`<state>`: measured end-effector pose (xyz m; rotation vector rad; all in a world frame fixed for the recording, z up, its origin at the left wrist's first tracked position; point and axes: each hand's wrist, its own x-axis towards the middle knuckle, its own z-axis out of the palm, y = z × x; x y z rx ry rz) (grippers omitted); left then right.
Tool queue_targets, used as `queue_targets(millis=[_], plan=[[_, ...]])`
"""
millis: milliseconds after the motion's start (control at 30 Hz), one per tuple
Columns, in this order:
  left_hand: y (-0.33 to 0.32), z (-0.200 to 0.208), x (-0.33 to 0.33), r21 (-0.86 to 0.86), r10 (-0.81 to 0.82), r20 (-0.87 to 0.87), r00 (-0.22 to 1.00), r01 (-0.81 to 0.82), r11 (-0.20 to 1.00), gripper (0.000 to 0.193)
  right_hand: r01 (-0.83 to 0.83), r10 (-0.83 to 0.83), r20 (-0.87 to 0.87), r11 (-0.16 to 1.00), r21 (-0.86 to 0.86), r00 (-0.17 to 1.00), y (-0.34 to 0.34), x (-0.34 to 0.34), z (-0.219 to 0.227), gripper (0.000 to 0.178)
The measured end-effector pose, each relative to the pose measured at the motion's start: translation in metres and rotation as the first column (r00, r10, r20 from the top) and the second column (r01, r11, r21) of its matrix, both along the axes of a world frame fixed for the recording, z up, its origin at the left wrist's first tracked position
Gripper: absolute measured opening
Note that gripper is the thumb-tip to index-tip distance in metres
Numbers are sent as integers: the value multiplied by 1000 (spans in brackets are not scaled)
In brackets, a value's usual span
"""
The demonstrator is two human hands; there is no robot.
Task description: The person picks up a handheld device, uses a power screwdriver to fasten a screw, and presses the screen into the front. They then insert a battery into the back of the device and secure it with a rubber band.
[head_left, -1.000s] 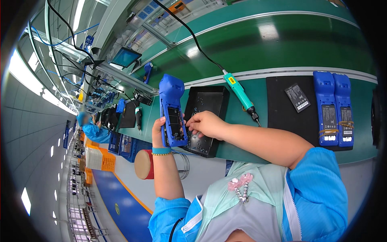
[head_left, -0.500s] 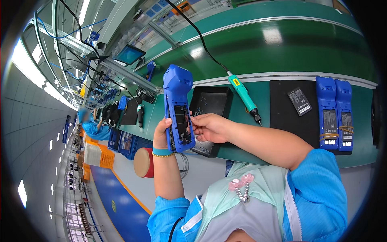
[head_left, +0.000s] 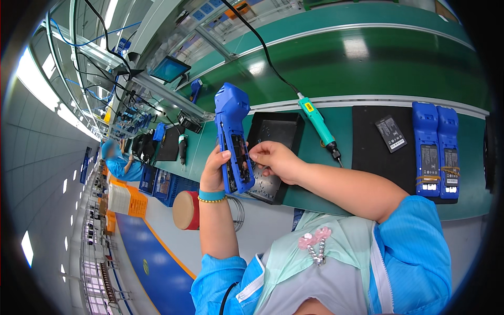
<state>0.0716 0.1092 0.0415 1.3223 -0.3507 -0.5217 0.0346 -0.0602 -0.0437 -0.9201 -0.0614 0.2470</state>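
The left hand (head_left: 214,170) is closed around the lower part of a blue handheld device (head_left: 233,137), thumb on its near side edge, holding it upright above the near edge of the workbench (head_left: 367,73). The right hand (head_left: 273,158) has its fingers drawn narrow, fingertips (head_left: 253,153) pinched at the device's open back; whether they hold a small part cannot be told.

The device is a long bright blue casing with a wider, rounded head at the top. Its rear cover is off, exposing a dark rectangular cavity with internal components along the lower half.

Directly behind the hands lies a black tray (head_left: 273,152), extending from the near edge toward the bench's middle. Just right of the tray an electric screwdriver (head_left: 318,126), teal with a black tip, hangs on a black cable, tip pointing down. Further right a black mat (head_left: 380,163) carries a flat dark battery pack (head_left: 391,133) and two more blue devices (head_left: 434,149) lying side by side, backs open. A red-sided tape roll (head_left: 186,210) sits below the near edge, left of the wrist. Another worker (head_left: 118,163) in blue is at the far left end.
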Motion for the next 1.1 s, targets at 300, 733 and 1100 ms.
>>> queue_targets(millis=[300, 733, 1100], plan=[[1, -2, 3, 102, 3, 63, 998, -10, 995, 55, 358, -213, 370, 852, -382, 904, -2, -3, 2, 10], [-9, -2, -6, -27, 42, -29, 999, -42, 999, 53, 646, -272, 700, 681, -345, 661, -6, -8, -2, 9], [-5, -4, 1, 28, 52, -15, 999, -51, 998, 47, 717, -295, 758, 626, -307, 582, -3, -14, 5, 14]])
